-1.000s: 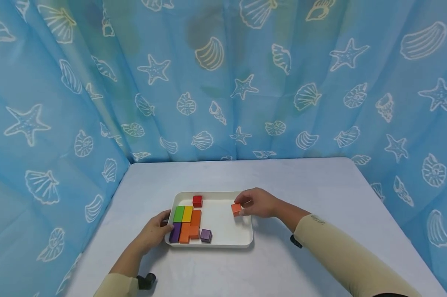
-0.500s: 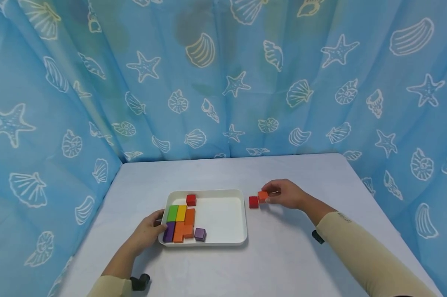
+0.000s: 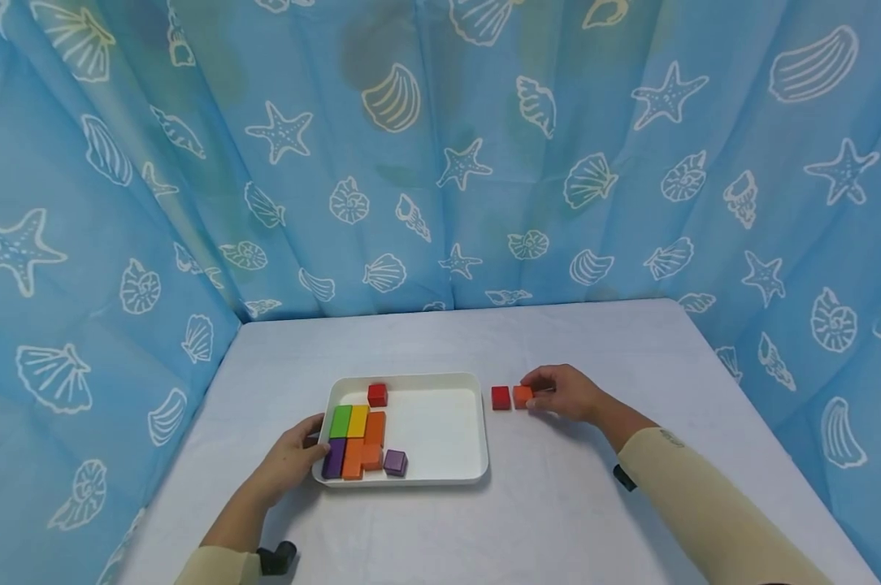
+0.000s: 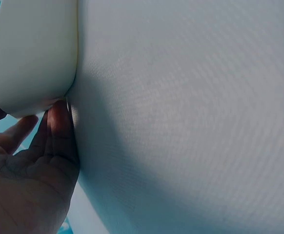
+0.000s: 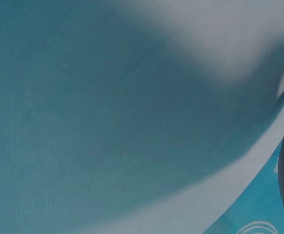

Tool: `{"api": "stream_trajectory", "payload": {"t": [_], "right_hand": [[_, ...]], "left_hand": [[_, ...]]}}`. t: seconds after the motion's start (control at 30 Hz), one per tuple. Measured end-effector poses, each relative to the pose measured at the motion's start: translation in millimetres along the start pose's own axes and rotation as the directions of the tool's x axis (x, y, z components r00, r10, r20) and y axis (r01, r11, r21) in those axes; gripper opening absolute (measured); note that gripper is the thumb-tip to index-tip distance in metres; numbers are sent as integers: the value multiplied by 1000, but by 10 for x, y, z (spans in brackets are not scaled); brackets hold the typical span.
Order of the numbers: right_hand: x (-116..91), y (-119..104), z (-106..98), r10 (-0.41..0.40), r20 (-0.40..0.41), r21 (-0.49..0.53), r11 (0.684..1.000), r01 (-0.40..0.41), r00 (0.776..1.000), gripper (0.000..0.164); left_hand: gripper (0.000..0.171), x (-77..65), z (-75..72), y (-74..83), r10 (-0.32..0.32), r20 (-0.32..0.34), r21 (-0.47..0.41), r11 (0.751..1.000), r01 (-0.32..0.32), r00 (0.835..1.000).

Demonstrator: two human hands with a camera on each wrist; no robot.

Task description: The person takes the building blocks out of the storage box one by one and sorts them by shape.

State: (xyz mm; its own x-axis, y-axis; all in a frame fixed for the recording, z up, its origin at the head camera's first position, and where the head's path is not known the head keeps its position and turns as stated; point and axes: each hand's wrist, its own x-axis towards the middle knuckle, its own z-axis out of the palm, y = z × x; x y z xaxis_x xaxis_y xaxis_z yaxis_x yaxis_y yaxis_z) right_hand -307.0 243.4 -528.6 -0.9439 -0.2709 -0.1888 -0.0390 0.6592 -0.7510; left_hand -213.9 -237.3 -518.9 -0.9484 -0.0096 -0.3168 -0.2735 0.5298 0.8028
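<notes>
My right hand (image 3: 566,393) pinches an orange cube (image 3: 522,397) at the table, to the right of the tray. Just left of that cube sits a red cube (image 3: 501,398), a narrow gap apart. My left hand (image 3: 288,457) grips the left rim of the white tray (image 3: 440,479), thumb over the edge; in the left wrist view its fingers (image 4: 59,119) lie under the tray's corner. Inside the tray, green (image 3: 341,421), yellow (image 3: 358,421), purple (image 3: 334,457) and orange blocks (image 3: 353,457) lie packed at the left. Another red cube (image 3: 378,395) and a purple cube (image 3: 395,463) stand apart from them.
A white cloth covers the table (image 3: 411,536). Blue curtains (image 3: 440,162) with shell and starfish prints rise behind it and along both sides. The right wrist view holds mostly shadowed tablecloth (image 5: 108,122) and a sliver of the hand.
The right hand has carried the orange cube from over the tray's right side out to the table, then down beside the red cube. The left hand stays at the rim.
</notes>
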Motion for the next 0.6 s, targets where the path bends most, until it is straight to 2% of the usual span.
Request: {"api": "stream_trajectory", "payload": {"t": [0.33, 0.6], "right_hand": [[-42, -8, -26, 6, 5, 6, 1000, -6, 1000, 40], [-39, -46, -140, -13, 16, 33, 999, 12, 1000, 54]], "left_hand": [[65, -10, -13, 8, -5, -2, 16, 1000, 5, 1000], [65, 14, 1, -4, -3, -4, 21, 1000, 3, 1000]]}}
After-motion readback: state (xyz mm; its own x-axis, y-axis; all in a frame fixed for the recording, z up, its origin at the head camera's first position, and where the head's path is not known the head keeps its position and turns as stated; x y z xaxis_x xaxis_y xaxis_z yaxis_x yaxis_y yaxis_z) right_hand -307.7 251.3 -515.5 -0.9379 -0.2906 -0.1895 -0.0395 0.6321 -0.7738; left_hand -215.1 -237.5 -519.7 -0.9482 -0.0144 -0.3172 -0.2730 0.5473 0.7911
